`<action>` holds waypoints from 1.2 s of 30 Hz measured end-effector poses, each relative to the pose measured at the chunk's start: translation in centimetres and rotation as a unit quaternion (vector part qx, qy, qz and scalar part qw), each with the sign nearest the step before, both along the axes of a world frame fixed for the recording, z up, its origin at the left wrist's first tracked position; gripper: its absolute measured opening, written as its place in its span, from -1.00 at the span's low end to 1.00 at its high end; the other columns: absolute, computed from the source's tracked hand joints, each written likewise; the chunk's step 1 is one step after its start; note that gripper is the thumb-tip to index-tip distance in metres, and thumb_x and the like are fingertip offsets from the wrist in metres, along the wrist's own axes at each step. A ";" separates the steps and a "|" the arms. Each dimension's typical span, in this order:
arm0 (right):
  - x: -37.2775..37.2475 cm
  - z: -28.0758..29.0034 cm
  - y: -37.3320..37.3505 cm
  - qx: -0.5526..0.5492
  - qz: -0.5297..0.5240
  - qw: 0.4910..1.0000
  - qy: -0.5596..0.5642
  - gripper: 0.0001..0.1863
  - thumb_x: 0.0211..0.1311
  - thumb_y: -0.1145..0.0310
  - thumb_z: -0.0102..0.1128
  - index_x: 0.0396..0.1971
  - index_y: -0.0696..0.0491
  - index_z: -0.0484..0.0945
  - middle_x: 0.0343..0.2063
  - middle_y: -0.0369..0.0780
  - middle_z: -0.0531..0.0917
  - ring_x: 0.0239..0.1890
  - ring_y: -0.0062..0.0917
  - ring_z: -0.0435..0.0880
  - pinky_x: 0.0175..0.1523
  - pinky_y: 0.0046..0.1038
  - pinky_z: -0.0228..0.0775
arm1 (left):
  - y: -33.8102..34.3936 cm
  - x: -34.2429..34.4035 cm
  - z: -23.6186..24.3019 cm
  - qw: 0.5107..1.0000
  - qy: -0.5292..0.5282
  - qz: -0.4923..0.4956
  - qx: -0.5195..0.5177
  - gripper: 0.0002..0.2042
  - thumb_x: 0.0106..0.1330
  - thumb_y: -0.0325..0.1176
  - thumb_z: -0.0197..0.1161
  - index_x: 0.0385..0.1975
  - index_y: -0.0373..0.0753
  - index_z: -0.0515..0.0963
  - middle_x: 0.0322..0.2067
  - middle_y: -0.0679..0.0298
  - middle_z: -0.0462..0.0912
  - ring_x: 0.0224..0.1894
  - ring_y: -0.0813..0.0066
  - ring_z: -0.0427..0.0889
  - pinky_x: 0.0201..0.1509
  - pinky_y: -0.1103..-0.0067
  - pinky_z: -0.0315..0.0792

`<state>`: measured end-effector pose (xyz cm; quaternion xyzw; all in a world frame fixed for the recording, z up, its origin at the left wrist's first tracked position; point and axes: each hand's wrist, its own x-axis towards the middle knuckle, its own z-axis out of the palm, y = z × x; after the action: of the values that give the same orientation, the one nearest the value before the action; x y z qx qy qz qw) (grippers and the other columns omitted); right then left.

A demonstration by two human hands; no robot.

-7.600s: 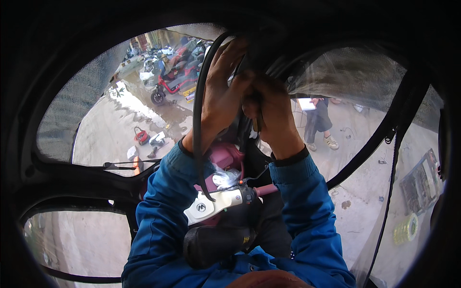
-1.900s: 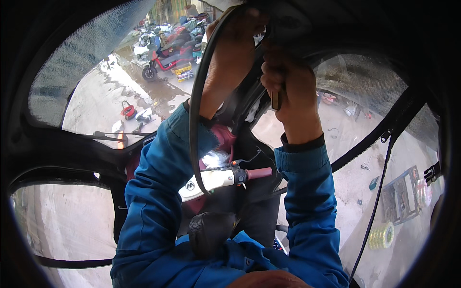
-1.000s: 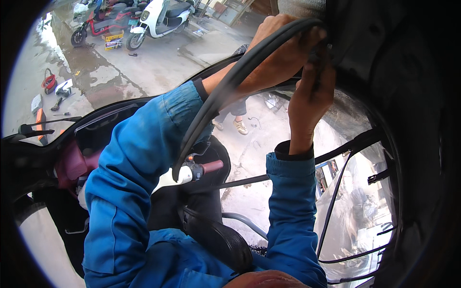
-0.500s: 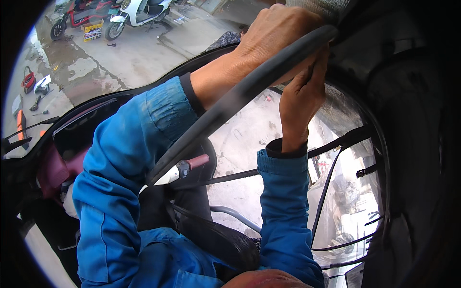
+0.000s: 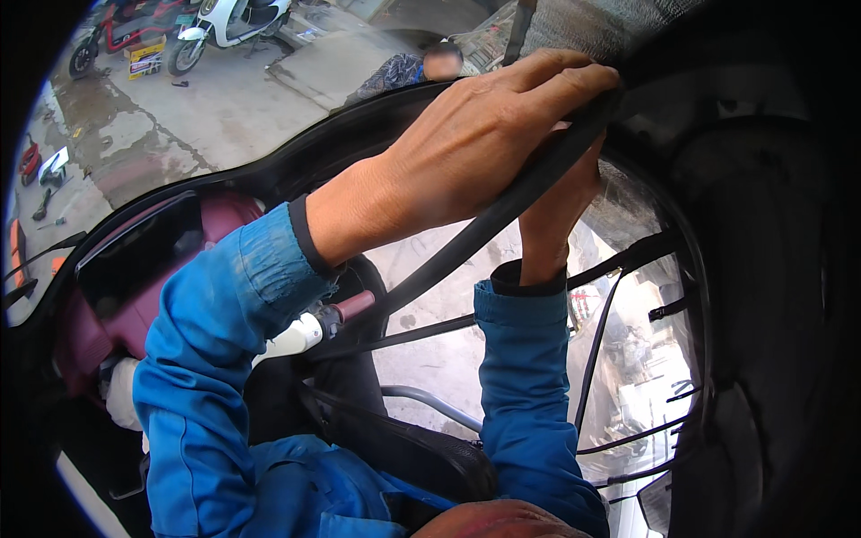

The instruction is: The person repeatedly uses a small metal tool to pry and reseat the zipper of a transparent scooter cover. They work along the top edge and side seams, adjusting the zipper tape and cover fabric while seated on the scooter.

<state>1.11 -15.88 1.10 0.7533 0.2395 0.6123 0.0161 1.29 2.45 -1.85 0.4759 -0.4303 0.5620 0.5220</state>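
Observation:
A long black rubber-like strip (image 5: pixel 507 211) runs slantwise from beneath my fingers at the upper right down towards the handlebar grip. Over its upper end my left hand (image 5: pixel 457 143) is closed, with the fingers bent round the edge. Behind the strip my right hand (image 5: pixel 560 202) is raised close to the same end; its fingers are mostly hidden, so their hold cannot be told. Both hands are up near the top of the black frame (image 5: pixel 359 121) of a vehicle's front opening.
Below my left forearm is a handlebar with a reddish grip (image 5: pixel 354 305). A pink dashboard with a dark screen (image 5: pixel 143 255) lies at the left. Black straps (image 5: pixel 596 359) cross the clear side cover. Outside are a white scooter (image 5: pixel 211 31), a yellow box (image 5: pixel 146 58) and a person (image 5: pixel 395 73).
My left hand has shifted lower and slightly left, its fingers now spread over the strip's upper end. The strip's lower part has swung right. The outside person shows more.

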 end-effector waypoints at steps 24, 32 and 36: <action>-0.8 -0.4 0.8 0.051 0.097 0.992 0.065 -0.34 0.62 0.42 0.06 0.62 -0.03 0.13 -0.35 -0.06 0.76 -0.38 -0.21 0.84 -0.35 -0.34 0.70 | -0.2 0.0 3.9 0.997 0.007 0.013 -0.070 -0.78 0.53 -0.38 0.28 0.07 -0.28 0.58 -0.34 0.02 0.73 -0.30 0.13 0.84 -0.30 0.49 0.69; -1.8 -0.2 1.3 0.077 0.114 0.985 0.100 -0.31 0.60 0.42 0.11 0.62 0.01 0.11 -0.39 -0.08 0.76 -0.44 -0.29 0.82 -0.36 -0.36 0.67 | -0.8 -3.1 6.4 0.983 0.160 -0.014 -0.095 -0.85 0.60 -0.41 0.14 -0.11 -0.36 0.59 -0.37 -0.09 0.68 -0.42 0.00 0.68 -0.33 0.36 0.52; -2.9 0.0 1.2 0.112 0.129 0.973 0.154 -0.40 0.59 0.42 0.12 0.55 0.04 0.25 -0.44 -0.12 0.72 -0.52 -0.42 0.74 -0.42 -0.46 0.59 | -1.8 -3.8 6.8 0.967 0.203 -0.101 -0.118 -0.76 0.61 -0.37 0.19 -0.29 -0.42 0.63 -0.43 0.12 0.69 -0.36 0.49 0.66 -0.27 0.49 0.53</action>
<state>-1.75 -14.73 1.10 0.7983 0.2637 0.5091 -0.1845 -2.48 0.69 4.94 0.4690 -0.2919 0.4449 0.7049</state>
